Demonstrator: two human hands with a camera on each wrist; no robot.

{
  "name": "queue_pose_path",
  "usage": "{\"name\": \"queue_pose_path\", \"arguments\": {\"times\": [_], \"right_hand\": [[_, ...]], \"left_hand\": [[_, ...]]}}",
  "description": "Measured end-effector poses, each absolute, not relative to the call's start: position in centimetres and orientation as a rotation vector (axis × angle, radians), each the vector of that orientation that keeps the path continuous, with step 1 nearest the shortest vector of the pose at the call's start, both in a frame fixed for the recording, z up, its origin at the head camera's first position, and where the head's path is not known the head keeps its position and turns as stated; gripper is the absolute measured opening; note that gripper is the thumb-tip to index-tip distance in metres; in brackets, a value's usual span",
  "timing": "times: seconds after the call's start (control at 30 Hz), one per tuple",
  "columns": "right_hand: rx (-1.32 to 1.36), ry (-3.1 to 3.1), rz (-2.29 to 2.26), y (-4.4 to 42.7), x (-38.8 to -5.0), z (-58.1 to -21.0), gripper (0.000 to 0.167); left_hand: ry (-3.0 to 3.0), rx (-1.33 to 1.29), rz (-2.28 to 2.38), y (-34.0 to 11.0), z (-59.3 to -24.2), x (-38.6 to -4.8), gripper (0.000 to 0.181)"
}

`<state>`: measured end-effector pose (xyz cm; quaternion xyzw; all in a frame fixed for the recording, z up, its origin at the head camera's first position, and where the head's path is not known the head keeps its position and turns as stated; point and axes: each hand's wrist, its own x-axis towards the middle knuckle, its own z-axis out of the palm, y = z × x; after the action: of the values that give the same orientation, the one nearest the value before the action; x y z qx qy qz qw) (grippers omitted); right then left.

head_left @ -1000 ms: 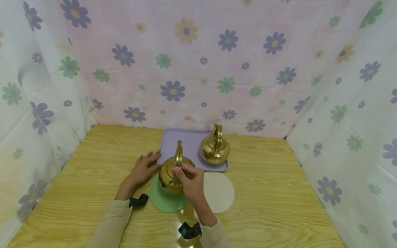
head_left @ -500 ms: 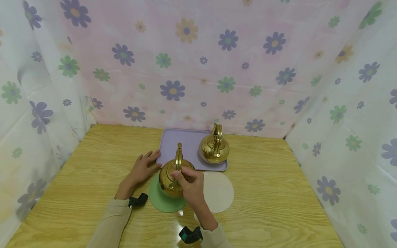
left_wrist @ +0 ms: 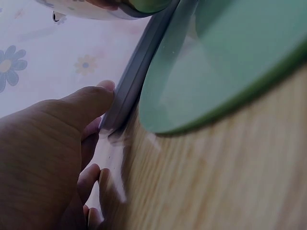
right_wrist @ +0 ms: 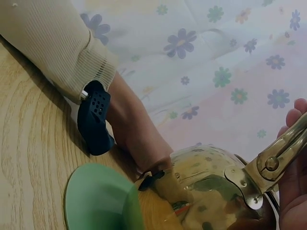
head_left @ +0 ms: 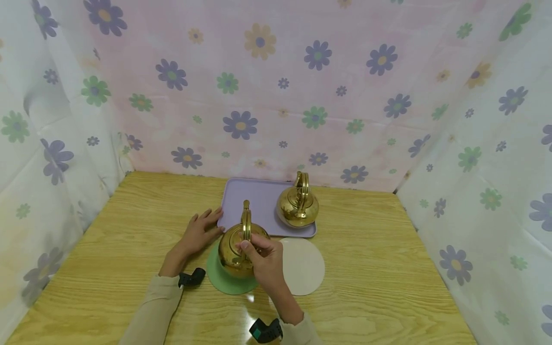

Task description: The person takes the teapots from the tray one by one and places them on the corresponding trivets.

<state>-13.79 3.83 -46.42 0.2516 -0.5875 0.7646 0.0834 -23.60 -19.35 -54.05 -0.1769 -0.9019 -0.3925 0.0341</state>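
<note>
The right hand (head_left: 268,261) grips the upright handle of a shiny gold kettle (head_left: 235,266), which stands over the green round mat (head_left: 222,282); whether its base touches the mat cannot be told. In the right wrist view the kettle body (right_wrist: 211,187) is close to the green mat (right_wrist: 96,196). The left hand (head_left: 198,235) has its fingers spread, its fingertips at the left edge of the purple tray (head_left: 243,194). In the left wrist view the left thumb (left_wrist: 93,100) touches the tray's rim (left_wrist: 129,81).
A second gold kettle (head_left: 297,208) stands on the right part of the tray. Beside the green mat lies a cream round mat (head_left: 304,268), in front of the tray on the wooden table (head_left: 371,268). Flowered cloth (head_left: 276,96) hangs at the back and sides.
The right hand and the kettle it grips have moved slightly toward the front of the table and a little left. The left hand has stayed at the tray's edge.
</note>
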Motion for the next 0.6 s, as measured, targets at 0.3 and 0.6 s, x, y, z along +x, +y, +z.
{"name": "queue_pose_path", "arguments": {"times": [0.3, 0.6], "right_hand": [[0.799, -1.736, 2.281, 3.96, -13.44, -46.32, 0.037], [0.759, -1.706, 2.360, 4.00, -12.89, -46.41, 0.031]], "left_hand": [[-2.769, -0.541, -1.199, -19.35, -54.24, -23.67, 0.055], [-2.768, -0.535, -1.214, -19.34, -54.29, -23.68, 0.056]]}}
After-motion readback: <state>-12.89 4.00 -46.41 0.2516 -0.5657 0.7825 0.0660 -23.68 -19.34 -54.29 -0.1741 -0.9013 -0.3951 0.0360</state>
